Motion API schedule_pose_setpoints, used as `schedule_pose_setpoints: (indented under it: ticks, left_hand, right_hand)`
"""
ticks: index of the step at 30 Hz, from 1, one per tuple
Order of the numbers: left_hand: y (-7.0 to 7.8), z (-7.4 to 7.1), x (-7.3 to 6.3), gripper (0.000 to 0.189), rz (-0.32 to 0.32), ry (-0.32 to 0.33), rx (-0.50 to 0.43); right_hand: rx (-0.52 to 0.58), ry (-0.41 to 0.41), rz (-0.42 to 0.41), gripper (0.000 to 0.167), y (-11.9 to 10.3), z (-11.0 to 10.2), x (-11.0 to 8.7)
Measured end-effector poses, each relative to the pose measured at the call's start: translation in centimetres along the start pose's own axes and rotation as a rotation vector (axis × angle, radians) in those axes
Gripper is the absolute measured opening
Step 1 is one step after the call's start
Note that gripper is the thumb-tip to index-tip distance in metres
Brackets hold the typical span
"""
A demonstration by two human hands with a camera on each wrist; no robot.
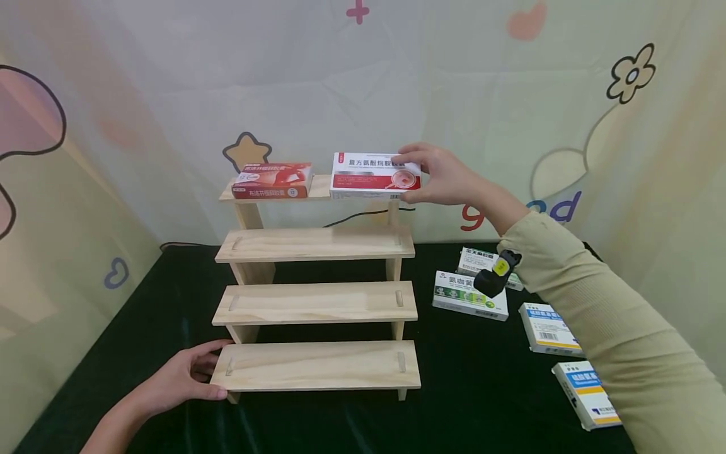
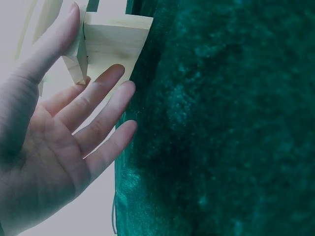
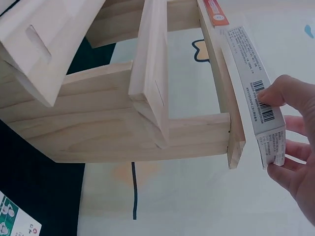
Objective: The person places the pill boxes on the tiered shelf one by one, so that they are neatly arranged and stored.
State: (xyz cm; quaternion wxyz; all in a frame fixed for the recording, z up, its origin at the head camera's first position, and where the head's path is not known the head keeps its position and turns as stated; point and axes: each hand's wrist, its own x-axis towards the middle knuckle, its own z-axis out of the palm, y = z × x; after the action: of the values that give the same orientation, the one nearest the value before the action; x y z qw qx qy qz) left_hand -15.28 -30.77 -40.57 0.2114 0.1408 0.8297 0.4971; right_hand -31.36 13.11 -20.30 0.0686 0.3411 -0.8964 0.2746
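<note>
A stepped wooden stand (image 1: pixel 314 302) with several shelves stands on the dark green cloth. My right hand (image 1: pixel 445 176) grips a white and red medicine box (image 1: pixel 363 171) by its right end, thumb below and fingers above. That box is upright at the right part of the top shelf; in the right wrist view its barcoded underside (image 3: pixel 251 78) is tilted beside the shelf edge. A red medicine box (image 1: pixel 272 181) rests at the top shelf's left. My left hand (image 1: pixel 176 384) holds the left end of the bottom shelf between thumb and index finger, its other fingers (image 2: pixel 106 120) spread loosely.
Right of the stand lie several medicine boxes: a green and white one (image 1: pixel 471 295), another partly behind it (image 1: pixel 476 260), and two blue, white and yellow ones (image 1: pixel 550 331), (image 1: pixel 587 394) partly under my right sleeve. A patterned curtain (image 1: pixel 363 82) hangs behind.
</note>
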Motion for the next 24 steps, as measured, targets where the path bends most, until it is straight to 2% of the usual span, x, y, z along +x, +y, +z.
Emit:
schedule_pose_setpoints:
  ticks: [7,16,24]
  left_hand:
    - [0.0,-0.1,-0.1,0.076,-0.004,0.013,0.035]
    - [-0.2,-0.1,-0.1,0.076,0.013,-0.001,-0.012]
    - [0.1,0.0,-0.1,0.075,0.021,0.0,-0.004]
  right_hand:
    - [0.021,-0.021,0.033,0.058,0.4,0.4,1.0]
    - [0.087,-0.04,0.049,0.055,0.9,1.0,1.7]
    - [0.133,-0.023,0.093,0.051,1.0,1.5,1.9]
